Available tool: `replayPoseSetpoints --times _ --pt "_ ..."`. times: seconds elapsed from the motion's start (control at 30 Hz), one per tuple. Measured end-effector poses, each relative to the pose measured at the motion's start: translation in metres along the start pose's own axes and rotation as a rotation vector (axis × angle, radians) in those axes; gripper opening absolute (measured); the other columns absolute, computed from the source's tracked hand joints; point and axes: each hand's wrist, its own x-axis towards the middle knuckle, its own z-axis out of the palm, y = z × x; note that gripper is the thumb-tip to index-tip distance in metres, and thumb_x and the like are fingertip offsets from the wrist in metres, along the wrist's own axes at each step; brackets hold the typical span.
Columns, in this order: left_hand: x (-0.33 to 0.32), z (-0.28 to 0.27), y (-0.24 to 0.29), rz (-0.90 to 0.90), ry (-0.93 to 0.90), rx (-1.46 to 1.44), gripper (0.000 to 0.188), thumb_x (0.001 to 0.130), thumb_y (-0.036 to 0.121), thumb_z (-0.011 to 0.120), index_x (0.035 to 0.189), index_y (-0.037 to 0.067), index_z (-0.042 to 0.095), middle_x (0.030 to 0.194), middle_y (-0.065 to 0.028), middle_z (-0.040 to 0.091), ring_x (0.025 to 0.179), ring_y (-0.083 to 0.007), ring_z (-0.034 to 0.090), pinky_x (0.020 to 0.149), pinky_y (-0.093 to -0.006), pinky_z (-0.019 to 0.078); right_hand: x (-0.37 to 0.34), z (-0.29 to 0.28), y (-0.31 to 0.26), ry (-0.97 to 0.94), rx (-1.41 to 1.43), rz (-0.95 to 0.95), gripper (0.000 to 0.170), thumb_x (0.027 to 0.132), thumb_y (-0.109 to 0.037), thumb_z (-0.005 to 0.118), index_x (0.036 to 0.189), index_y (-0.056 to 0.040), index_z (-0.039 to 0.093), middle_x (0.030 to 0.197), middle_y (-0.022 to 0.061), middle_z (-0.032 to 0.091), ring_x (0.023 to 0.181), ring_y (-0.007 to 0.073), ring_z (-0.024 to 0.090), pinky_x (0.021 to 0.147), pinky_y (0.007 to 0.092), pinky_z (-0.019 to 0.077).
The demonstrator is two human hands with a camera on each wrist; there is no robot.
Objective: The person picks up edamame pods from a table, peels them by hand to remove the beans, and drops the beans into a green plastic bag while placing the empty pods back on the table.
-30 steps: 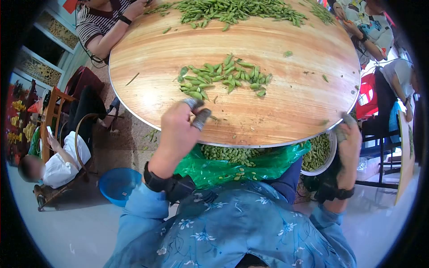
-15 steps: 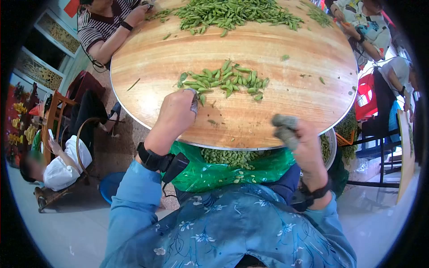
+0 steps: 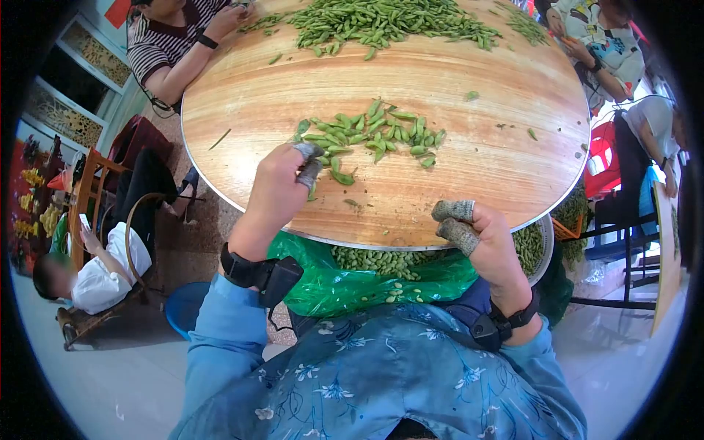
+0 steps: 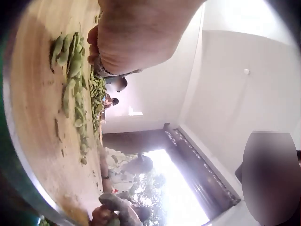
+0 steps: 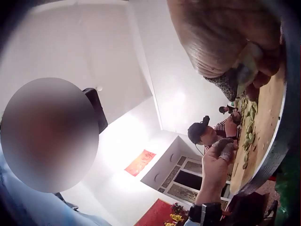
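Note:
My left hand (image 3: pixel 277 185) is low over the table at the near side of a small pile of edamame pods (image 3: pixel 381 132). Grey wraps cover its thumb and index fingertip, which are bent with a gap between them. One loose pod (image 3: pixel 341 173) lies just beyond these tips, and another shows partly under the hand. Whether the left hand grips a pod I cannot tell. At the near table edge, my right hand (image 3: pixel 493 246), also with wrapped fingertips, pinches a pale green edamame pod (image 5: pixel 249 60), seen in the right wrist view.
Below the round wooden table (image 3: pixel 242 95), a green plastic bag (image 3: pixel 315 282) on the lap holds shelled beans (image 3: pixel 374 260). A white basket (image 3: pixel 544 253) of green pods stands right, a blue basin (image 3: pixel 182 304) left. A large pod heap (image 3: pixel 389 22) covers the far side; other people sit around.
My right hand has come from the white basket at the right to the near table edge. The left hand has moved forward to the small pile, and a pod now lies apart near its fingertips.

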Motion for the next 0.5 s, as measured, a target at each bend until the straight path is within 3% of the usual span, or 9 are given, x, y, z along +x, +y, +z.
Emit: replayPoseSetpoints --times 0.03,0.07,0.13,0.27,0.37,0.43,0.47,0.5 --pt "0.002 0.002 0.0 0.116 -0.021 0.116 0.016 0.069 -0.001 0.058 0.085 -0.002 0.057 0.075 -0.013 0.056 0.066 -0.0214 0.056 0.059 -0.0279 0.0446 -0.001 0.0 0.001 0.006 0.027 0.007 0.02 0.078 0.0 0.054 0.098 0.0027 0.054 0.087 0.0046 0.058 0.078 0.0105 0.055 0.069 0.0226 0.045" --pt "0.004 0.004 0.0 0.117 -0.021 0.115 0.016 0.069 -0.001 0.058 0.085 -0.002 0.057 0.075 -0.013 0.056 0.066 -0.0214 0.056 0.059 -0.0279 0.0446 -0.001 0.0 0.001 0.006 0.027 0.007 0.02 0.078 0.0 0.054 0.098 0.0027 0.054 0.087 0.0046 0.058 0.078 0.0105 0.055 0.069 0.0226 0.045" --pt "0.009 0.006 -0.001 0.219 -0.069 0.281 0.017 0.066 -0.001 0.058 0.082 -0.001 0.057 0.074 -0.0164 0.053 0.066 -0.0312 0.053 0.058 -0.0346 0.0431 -0.001 0.002 0.001 -0.007 -0.014 -0.017 0.02 0.078 0.0 0.054 0.098 0.0028 0.054 0.087 0.0046 0.058 0.078 0.0106 0.055 0.069 0.0224 0.0448" --pt "0.016 0.01 -0.014 0.157 -0.123 0.321 0.016 0.064 0.0 0.058 0.08 0.0 0.056 0.074 -0.017 0.052 0.07 -0.0343 0.051 0.059 -0.0381 0.0415 -0.002 0.006 0.0 -0.005 0.013 0.005 0.021 0.078 0.0 0.054 0.098 0.0031 0.053 0.088 0.0047 0.058 0.079 0.0108 0.054 0.07 0.0224 0.0447" --pt "0.015 0.007 -0.008 0.193 -0.074 0.341 0.016 0.064 0.0 0.058 0.08 0.001 0.057 0.072 -0.0157 0.051 0.068 -0.0318 0.051 0.058 -0.0364 0.0417 -0.002 0.009 -0.002 -0.008 0.014 0.008 0.021 0.078 0.0 0.054 0.099 0.0031 0.053 0.089 0.005 0.058 0.079 0.0105 0.054 0.07 0.0223 0.0446" --pt "0.012 0.006 -0.002 0.125 0.107 0.328 0.012 0.068 0.0 0.058 0.08 0.001 0.057 0.071 -0.0108 0.054 0.062 -0.0238 0.052 0.056 -0.0317 0.0426 0.0 0.013 -0.004 -0.026 0.032 -0.007 0.022 0.078 0.0 0.054 0.1 0.0032 0.053 0.089 0.0052 0.057 0.08 0.0108 0.054 0.071 0.023 0.0446" --pt "0.011 0.007 0.003 0.126 0.105 0.326 0.012 0.068 0.0 0.058 0.08 0.001 0.057 0.071 -0.0108 0.054 0.062 -0.0238 0.052 0.056 -0.0317 0.0426 0.001 0.015 -0.004 -0.023 0.032 -0.005 0.022 0.078 0.0 0.054 0.1 0.0032 0.053 0.089 0.0052 0.057 0.08 0.0108 0.054 0.071 0.023 0.0446" --pt "0.009 0.009 0.009 -0.001 0.151 0.023 0.01 0.071 0.001 0.057 0.081 0.0 0.056 0.071 -0.0089 0.056 0.062 -0.019 0.054 0.056 -0.0285 0.0427 0.004 0.019 -0.004 -0.042 0.017 -0.049 0.023 0.078 0.0 0.053 0.101 0.0029 0.052 0.09 0.0053 0.057 0.08 0.0108 0.054 0.071 0.0232 0.0445"
